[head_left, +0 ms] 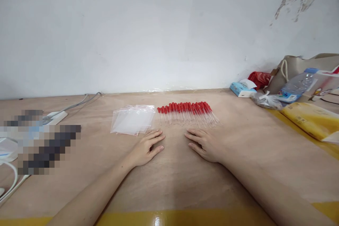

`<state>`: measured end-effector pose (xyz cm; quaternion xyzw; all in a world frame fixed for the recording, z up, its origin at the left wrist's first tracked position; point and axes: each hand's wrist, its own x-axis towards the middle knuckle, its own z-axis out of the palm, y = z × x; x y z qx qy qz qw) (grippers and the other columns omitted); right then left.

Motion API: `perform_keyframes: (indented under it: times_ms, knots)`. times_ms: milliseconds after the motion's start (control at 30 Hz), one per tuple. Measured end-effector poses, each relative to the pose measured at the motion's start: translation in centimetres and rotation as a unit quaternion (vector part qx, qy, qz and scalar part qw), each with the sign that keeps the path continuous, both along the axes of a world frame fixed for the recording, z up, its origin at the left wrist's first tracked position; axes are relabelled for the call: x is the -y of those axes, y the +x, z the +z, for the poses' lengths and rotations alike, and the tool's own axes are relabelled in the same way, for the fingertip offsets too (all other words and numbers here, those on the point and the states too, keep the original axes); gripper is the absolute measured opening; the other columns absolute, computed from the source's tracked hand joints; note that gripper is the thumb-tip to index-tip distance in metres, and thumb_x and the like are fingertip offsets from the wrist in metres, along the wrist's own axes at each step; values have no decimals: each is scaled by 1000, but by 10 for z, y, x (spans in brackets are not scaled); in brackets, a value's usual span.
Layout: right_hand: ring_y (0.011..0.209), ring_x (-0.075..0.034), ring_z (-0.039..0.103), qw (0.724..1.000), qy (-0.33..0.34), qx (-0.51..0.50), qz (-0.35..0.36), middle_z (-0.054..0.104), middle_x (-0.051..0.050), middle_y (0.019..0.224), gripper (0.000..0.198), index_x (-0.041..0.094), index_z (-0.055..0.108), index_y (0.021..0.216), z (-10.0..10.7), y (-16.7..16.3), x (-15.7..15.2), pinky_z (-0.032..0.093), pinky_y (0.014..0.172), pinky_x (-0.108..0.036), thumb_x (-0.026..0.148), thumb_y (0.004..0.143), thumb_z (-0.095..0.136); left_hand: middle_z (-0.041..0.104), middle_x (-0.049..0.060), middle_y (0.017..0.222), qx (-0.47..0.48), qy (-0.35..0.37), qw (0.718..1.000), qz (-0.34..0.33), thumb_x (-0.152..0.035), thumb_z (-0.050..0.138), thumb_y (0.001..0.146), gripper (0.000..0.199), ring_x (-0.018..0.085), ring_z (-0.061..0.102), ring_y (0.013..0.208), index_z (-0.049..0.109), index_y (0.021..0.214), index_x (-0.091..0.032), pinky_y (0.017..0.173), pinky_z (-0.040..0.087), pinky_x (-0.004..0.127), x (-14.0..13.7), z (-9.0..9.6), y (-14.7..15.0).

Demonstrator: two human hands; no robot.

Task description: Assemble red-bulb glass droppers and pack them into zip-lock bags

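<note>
Pause before handling, seemingly, with left hand [147, 149] and right hand [206, 145] palm-down in lower-middle frame, fingers slightly parted and holding nothing, just below clear bags [132, 122] left of centre and red-ended sticks [185, 108] right of centre, with a light fingertip pinch probably called for next.

Soft, even light; pale wall [148, 31] bright; glare on yellow tape [185, 218]; patch at left pixelated

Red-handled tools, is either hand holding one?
No, the left hand and right hand rest on the table, apart from the red-handled tools.
</note>
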<state>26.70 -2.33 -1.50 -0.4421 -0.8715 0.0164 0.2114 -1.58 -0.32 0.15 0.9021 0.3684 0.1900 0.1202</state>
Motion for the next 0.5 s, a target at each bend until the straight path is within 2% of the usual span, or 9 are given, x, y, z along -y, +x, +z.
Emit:
perform_keyframes:
  times_ms: [67,133,200,267,367,433,500]
  knots:
    - [114,-21,45,1000,-1,-7,2,49,-7,125,40,23,50,122,-1,0,-1,36,95,-40,36,87,38,49,6,127,10,22,999,27,-35,46,84,35,21,43,118,54,116,-23,98,36,39,-3,-2,-1]
    - [114,-21,45,1000,-1,-14,6,50,-7,125,40,22,50,121,-1,-1,-3,37,94,-40,36,86,39,56,7,117,37,79,990,108,-34,46,84,29,21,50,109,62,104,-21,95,39,37,-10,-3,-6]
    - [114,-21,45,1000,-1,-18,7,50,-7,125,40,23,50,122,-1,-1,-3,37,93,-39,36,86,39,60,9,108,66,150,962,217,-32,46,83,26,22,52,104,65,93,-18,94,40,37,-22,-2,-14]
    - [114,-21,45,1000,-1,-16,8,50,-7,125,40,22,50,122,-2,-1,-3,37,93,-39,36,86,39,59,10,107,60,180,937,295,-29,44,83,26,22,51,105,63,95,-16,94,38,35,-35,1,-25]
    - [114,-21,45,1000,-1,-14,10,49,-7,125,40,22,51,121,-2,0,-4,37,93,-40,36,86,39,52,15,117,-44,148,913,377,-30,40,85,33,28,43,114,56,105,-10,97,33,43,-49,3,-42]
    - [114,-21,45,1000,-2,-14,10,49,-7,126,40,23,51,121,-2,0,-4,36,93,-40,36,86,39,55,19,110,-84,120,911,385,-32,39,85,34,32,45,110,55,101,-7,91,35,46,-53,2,-50]
    - [114,-21,45,1000,-2,-16,9,49,-7,125,40,23,51,121,-2,0,-4,36,94,-40,37,86,39,60,16,98,-96,102,917,372,-31,38,85,30,31,52,101,58,90,-9,84,40,44,-55,0,-55]
